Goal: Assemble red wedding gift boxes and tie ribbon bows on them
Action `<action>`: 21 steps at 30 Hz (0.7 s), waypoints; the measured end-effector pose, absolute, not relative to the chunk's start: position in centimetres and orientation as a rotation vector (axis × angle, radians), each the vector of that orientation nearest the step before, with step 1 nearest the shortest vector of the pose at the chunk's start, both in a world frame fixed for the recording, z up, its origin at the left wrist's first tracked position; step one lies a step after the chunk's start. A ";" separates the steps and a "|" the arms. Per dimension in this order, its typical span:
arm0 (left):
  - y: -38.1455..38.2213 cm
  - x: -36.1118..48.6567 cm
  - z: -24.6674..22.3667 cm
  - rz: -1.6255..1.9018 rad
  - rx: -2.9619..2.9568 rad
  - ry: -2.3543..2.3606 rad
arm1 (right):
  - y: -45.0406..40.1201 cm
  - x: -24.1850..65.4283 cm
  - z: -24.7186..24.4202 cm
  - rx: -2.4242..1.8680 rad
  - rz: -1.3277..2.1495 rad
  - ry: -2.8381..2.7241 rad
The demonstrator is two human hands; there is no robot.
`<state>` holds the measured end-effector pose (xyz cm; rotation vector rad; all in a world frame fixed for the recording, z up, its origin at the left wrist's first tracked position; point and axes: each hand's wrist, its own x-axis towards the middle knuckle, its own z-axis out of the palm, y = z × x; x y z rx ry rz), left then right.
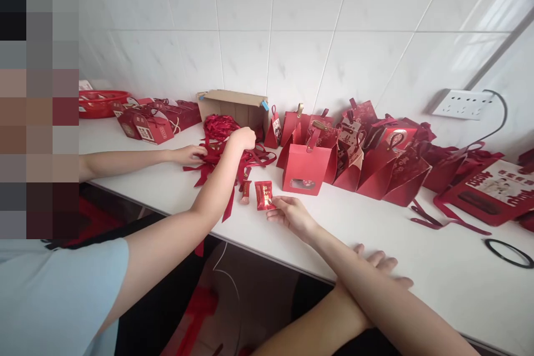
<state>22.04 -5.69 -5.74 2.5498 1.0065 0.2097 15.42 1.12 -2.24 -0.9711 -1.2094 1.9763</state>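
Note:
My right hand (294,217) pinches the edge of a small shiny red packet with gold characters (263,195), held just over the white table. My left hand (381,264) lies on the table edge with its fingers spread and holds nothing. The right forearm crosses over it and hides part of it. Beside the packet is a small red wrapped piece with a pale end (245,193). A red gift box with a window and a strap (306,169) stands just behind my right hand.
A co-worker's two hands (242,138) are at a heap of red ribbons (208,156) before an open cardboard box (233,103). Several red gift boxes (377,175) line the wall. A black ring (508,253) and a power strip (459,104) are at right.

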 end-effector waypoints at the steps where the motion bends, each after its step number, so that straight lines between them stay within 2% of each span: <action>1: -5.6 22.1 -6.0 0.225 2.553 1.010 | 1.1 15.1 -2.3 -0.998 1.966 -1.242; 8: -4.5 22.0 -6.7 0.294 2.615 1.044 | 2.3 10.9 -2.3 -1.137 1.588 -1.667; 12: -4.8 21.8 -6.5 0.283 2.652 1.042 | 2.2 10.7 -2.9 -1.140 0.848 -2.140; 15: -5.3 21.7 -6.2 0.285 2.663 1.060 | 1.4 11.1 -3.8 -0.965 0.357 -2.482; 17: -5.6 21.5 -6.0 0.285 2.663 1.080 | 0.9 11.1 -4.2 -0.846 0.263 -2.587; 21: -5.2 19.4 -5.0 0.273 2.647 1.150 | 0.6 10.7 -4.4 -0.798 0.294 -2.669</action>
